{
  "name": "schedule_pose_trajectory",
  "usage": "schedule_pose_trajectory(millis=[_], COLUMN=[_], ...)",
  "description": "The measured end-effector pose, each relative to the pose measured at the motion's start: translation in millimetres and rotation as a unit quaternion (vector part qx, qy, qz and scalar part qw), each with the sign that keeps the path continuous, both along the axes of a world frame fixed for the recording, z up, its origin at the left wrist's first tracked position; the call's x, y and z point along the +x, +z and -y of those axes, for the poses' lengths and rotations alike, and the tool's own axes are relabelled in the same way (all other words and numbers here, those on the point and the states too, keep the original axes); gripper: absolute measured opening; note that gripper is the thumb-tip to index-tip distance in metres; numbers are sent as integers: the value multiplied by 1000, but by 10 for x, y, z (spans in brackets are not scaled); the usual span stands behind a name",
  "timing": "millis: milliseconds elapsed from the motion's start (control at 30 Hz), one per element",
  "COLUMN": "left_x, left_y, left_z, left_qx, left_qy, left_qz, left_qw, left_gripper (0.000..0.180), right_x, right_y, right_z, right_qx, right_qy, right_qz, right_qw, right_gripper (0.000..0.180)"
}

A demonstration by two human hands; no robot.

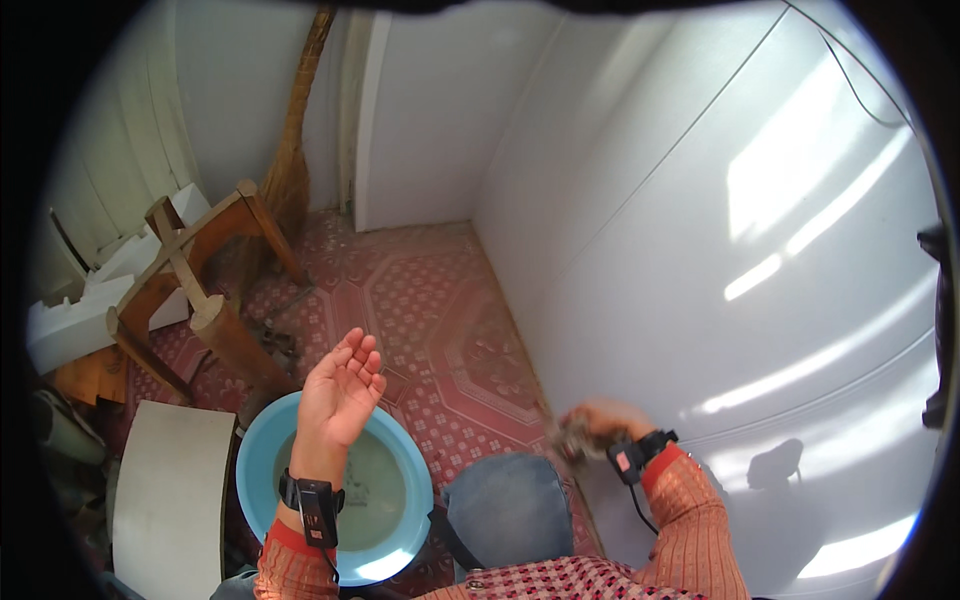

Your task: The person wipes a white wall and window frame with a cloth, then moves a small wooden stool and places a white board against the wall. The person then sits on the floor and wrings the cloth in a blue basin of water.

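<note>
My left hand [342, 388] is raised over a light blue basin [259, 437], palm turned up and fingers loosely curled, with nothing in it. Cloudy water [378, 487] stands in the basin. On the other side, my right hand [606, 418] is low against the white wall [640, 330], near where it meets the floor. Its fingers are closed on a crumpled grey-brown rag [570, 440], partly smeared by motion. Each wrist carries a black strapped device with a cable.
An upturned wooden stool frame [215, 320] lies at the left, near a straw broom [290, 170] leaning in the corner. White foam pieces [75, 325] lie behind it. A pale board [172, 500] stands beside the basin. My denim-covered knee [510, 510] rests above the red patterned floor [440, 330].
</note>
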State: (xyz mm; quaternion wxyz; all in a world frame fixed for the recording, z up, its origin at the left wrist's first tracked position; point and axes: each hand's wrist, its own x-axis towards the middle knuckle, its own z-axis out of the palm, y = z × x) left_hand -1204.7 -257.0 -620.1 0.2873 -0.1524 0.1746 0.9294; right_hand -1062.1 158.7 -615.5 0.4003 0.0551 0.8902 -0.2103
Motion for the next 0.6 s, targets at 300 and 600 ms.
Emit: schedule_pose_trajectory(millis=[300, 600], left_x=[42, 132], left_y=[227, 403], left_z=[47, 27], left_qx=[53, -3], left_qy=[-40, -100], left_qz=[-56, -136], left_qw=[996, 986], left_gripper=[27, 38], right_x=[-1830, -2143], right_y=[1077, 1031], right_z=[1106, 1932], right_qx=[-652, -790], right_qy=[-473, -500], right_qz=[-307, -217], right_qw=[506, 281], right_gripper=[41, 37])
